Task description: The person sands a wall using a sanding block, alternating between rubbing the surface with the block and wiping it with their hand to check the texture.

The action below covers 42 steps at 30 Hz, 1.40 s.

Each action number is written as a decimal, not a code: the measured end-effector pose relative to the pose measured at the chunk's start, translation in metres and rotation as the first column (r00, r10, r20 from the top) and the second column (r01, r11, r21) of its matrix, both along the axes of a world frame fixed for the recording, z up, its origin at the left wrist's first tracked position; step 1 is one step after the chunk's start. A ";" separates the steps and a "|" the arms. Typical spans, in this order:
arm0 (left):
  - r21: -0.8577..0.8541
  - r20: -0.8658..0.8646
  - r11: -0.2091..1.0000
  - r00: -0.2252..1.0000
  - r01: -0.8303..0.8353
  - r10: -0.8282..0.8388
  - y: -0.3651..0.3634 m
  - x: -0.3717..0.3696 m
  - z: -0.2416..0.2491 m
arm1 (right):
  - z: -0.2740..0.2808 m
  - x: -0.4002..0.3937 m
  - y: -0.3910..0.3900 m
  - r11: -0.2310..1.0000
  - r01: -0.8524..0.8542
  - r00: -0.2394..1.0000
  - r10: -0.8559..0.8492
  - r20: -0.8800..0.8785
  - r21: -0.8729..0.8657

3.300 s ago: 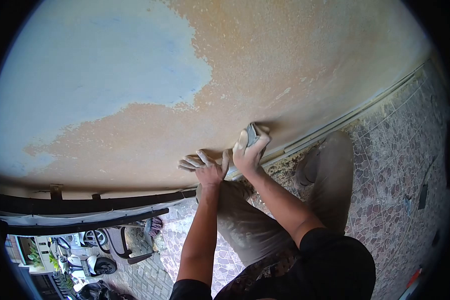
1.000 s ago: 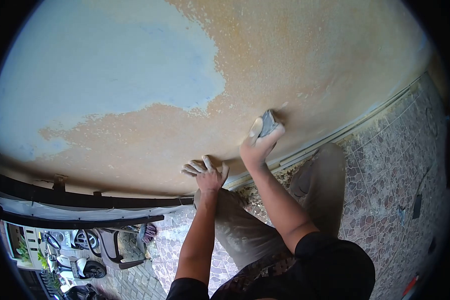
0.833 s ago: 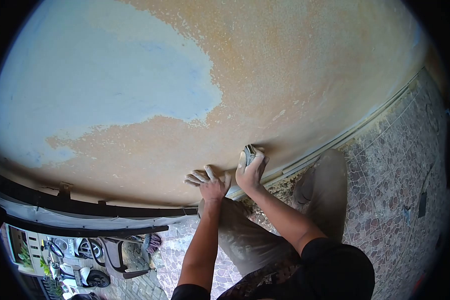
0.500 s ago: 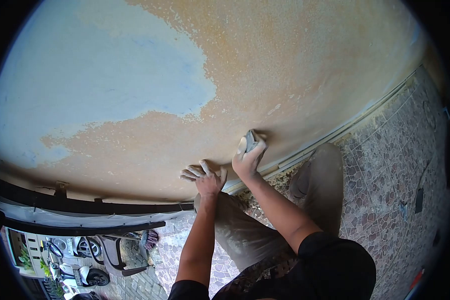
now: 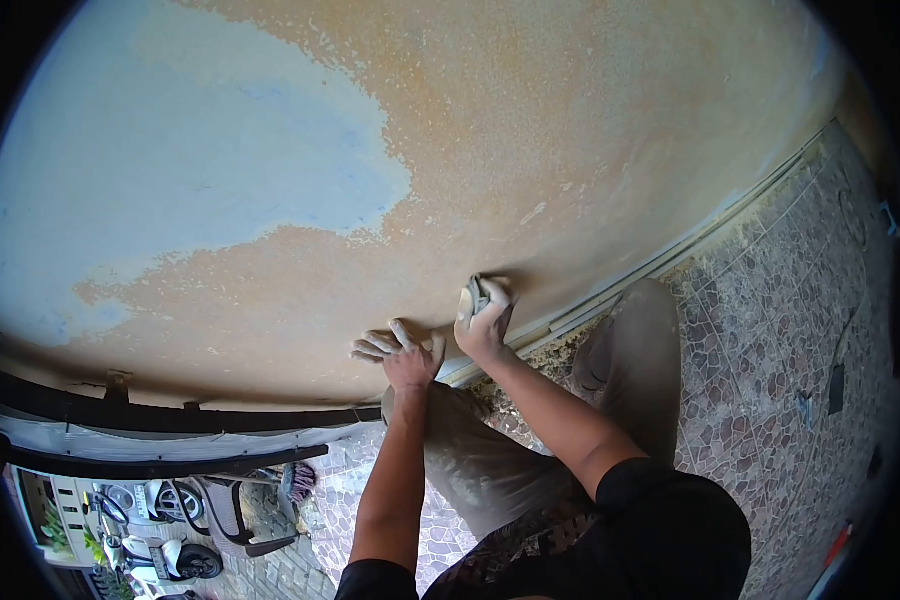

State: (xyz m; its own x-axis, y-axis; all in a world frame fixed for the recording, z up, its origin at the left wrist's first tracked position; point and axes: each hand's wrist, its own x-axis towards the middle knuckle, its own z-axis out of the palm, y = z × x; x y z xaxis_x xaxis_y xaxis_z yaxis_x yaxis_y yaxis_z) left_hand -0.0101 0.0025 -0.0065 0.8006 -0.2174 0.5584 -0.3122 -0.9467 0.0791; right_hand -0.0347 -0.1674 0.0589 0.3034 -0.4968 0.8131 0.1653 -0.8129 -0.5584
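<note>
My right hand grips a small grey sanding block and presses it against the wall low down, just above the base strip. My left hand lies flat on the wall beside it, fingers spread, holding nothing. The wall is orange-brown where it is bare, with a large pale blue painted patch at the upper left. My knees in dusty beige trousers are bent under the hands.
The mosaic stone floor runs along the wall on the right, with debris at its foot. A dark flat tool lies on the floor. At lower left, beyond a black rail, stand a chair and parked scooters.
My right hand has rubbed the block up and down the wall; from half a second ago it has slid down and a little left. The left hand has stayed flat on the wall.
</note>
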 end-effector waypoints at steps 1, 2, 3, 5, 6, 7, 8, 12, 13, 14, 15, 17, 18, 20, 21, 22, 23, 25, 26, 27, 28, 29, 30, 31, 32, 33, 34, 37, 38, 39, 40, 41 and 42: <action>0.022 -0.119 0.999 0.992 -0.034 0.036 -0.001 -0.005 0.011 | -0.016 -0.007 0.006 0.996 -0.067 0.997 0.066 -0.029 -0.050; 0.026 -0.112 0.999 0.993 -0.022 0.025 0.000 -0.006 0.013 | -0.020 -0.018 0.008 0.997 -0.055 0.998 0.054 -0.022 -0.047; 0.030 -0.128 0.999 0.992 -0.014 0.018 0.002 -0.005 0.016 | -0.023 -0.029 0.008 0.982 -0.180 0.979 0.184 -0.084 0.053; 0.083 -0.216 0.996 0.975 -0.036 0.054 0.005 -0.010 0.029 | -0.024 -0.047 -0.003 0.933 -0.324 0.927 0.346 -0.147 0.156; 0.081 -0.214 0.996 0.975 -0.034 0.051 0.006 -0.011 0.036 | -0.024 -0.054 -0.014 0.926 -0.343 0.917 0.367 -0.159 0.157; 0.091 -0.279 0.995 0.958 -0.036 0.060 0.007 -0.012 0.040 | -0.023 -0.060 -0.027 0.934 -0.321 0.912 0.349 -0.214 0.156; 0.103 -0.342 0.994 0.937 -0.034 0.068 0.007 -0.012 0.043 | -0.022 -0.065 -0.039 0.943 -0.296 0.906 0.328 -0.267 0.154; 0.146 -0.234 0.987 0.967 -0.065 0.099 0.007 -0.008 0.034 | 0.012 -0.079 -0.086 0.937 -0.238 0.878 0.321 -0.355 0.257; 0.120 -0.232 0.991 0.969 -0.052 0.079 0.010 -0.006 0.030 | 0.021 -0.080 -0.096 0.930 -0.220 0.899 0.310 -0.308 0.293; 0.125 -0.231 0.991 0.970 -0.041 0.070 0.012 -0.004 0.025 | 0.027 -0.080 -0.105 0.923 -0.203 0.920 0.294 -0.259 0.327; 0.123 -0.178 0.991 0.982 -0.045 0.067 0.014 -0.002 0.020 | 0.023 -0.078 -0.111 0.926 -0.157 0.940 0.247 -0.235 0.344; 0.137 -0.140 0.989 0.988 -0.053 0.072 0.015 -0.004 0.024 | 0.006 -0.072 -0.124 0.918 -0.107 0.954 0.203 -0.220 0.383; 0.155 -0.131 0.987 0.989 -0.042 0.062 0.017 -0.002 0.022 | -0.004 -0.071 -0.129 0.906 -0.068 0.961 0.171 -0.215 0.417; 0.211 0.061 0.977 0.998 -0.001 -0.012 0.025 0.003 0.016 | -0.016 -0.069 -0.130 0.899 -0.020 0.970 0.123 -0.209 0.437; 0.222 0.107 0.975 0.993 0.029 -0.054 0.025 0.002 0.020 | -0.021 -0.066 -0.129 0.802 -0.010 0.969 0.155 -0.192 0.598; 0.239 0.103 0.971 0.993 0.029 -0.055 0.025 -0.002 0.023 | -0.026 -0.063 -0.128 0.679 0.002 0.968 0.184 -0.173 0.735; 0.220 0.098 0.975 0.994 0.024 -0.046 0.023 -0.004 0.026 | -0.030 -0.057 -0.126 0.622 0.002 0.968 0.195 -0.157 0.783; 0.214 0.096 0.977 0.995 0.018 -0.040 0.008 -0.013 0.040 | -0.031 -0.050 -0.122 0.622 -0.066 0.967 0.234 -0.105 0.780; 0.136 0.030 0.991 1.000 0.000 -0.004 -0.004 -0.024 0.048 | -0.025 -0.050 -0.120 0.627 -0.092 0.961 0.260 -0.097 0.774; 0.060 -0.038 0.998 0.999 -0.027 0.029 -0.017 -0.036 0.059 | -0.020 -0.049 -0.118 0.613 -0.094 0.960 0.264 -0.090 0.784; 0.077 -0.037 0.997 0.999 -0.029 0.032 -0.031 -0.045 0.070 | -0.015 -0.049 -0.115 0.586 -0.155 0.946 0.321 -0.052 0.795; 0.088 -0.083 0.996 0.996 -0.016 0.024 -0.047 -0.054 0.080 | -0.012 -0.048 -0.113 0.559 -0.214 0.927 0.376 -0.015 0.801; 0.095 -0.132 0.995 0.991 -0.003 0.016 -0.062 -0.057 0.083 | -0.009 -0.048 -0.112 0.550 -0.213 0.926 0.377 -0.012 0.807; 0.135 -0.109 0.990 0.994 0.049 -0.034 -0.075 -0.056 0.084 | -0.007 -0.050 -0.110 0.586 -0.203 0.929 0.369 -0.036 0.785; 0.141 -0.114 0.989 0.993 0.050 -0.034 -0.089 -0.051 0.086 | -0.005 -0.051 -0.108 0.623 -0.191 0.932 0.359 -0.060 0.759; 0.154 -0.078 0.979 0.989 0.133 -0.122 -0.107 -0.048 0.094 | -0.006 -0.053 -0.105 0.611 -0.204 0.919 0.389 -0.066 0.765; 0.170 -0.043 0.962 0.977 0.215 -0.211 -0.125 -0.044 0.102 | -0.004 -0.056 -0.103 0.586 -0.203 0.901 0.426 -0.085 0.784; 0.248 0.018 0.929 0.958 0.273 -0.286 -0.166 -0.030 0.125 | -0.008 -0.056 -0.102 0.616 -0.213 0.917 0.394 -0.062 0.758; 0.281 0.012 0.916 0.953 0.288 -0.303 -0.175 -0.026 0.129 | -0.006 -0.056 -0.105 0.597 -0.222 0.923 0.384 -0.031 0.771; 0.299 0.003 0.905 0.948 0.301 -0.317 -0.181 -0.024 0.132 | -0.004 -0.056 -0.109 0.577 -0.231 0.928 0.374 -0.001 0.783; 0.318 -0.004 0.895 0.944 0.314 -0.330 -0.184 -0.023 0.133 | -0.002 -0.056 -0.113 0.574 -0.227 0.930 0.367 0.001 0.787; 0.322 -0.004 0.891 0.942 0.320 -0.337 -0.184 -0.022 0.133 | 0.000 -0.054 -0.119 0.526 -0.213 0.934 0.357 0.014 0.823; 0.409 -0.009 0.858 0.942 0.310 -0.336 -0.179 -0.019 0.131 | 0.001 -0.052 -0.123 0.476 -0.200 0.937 0.348 0.025 0.856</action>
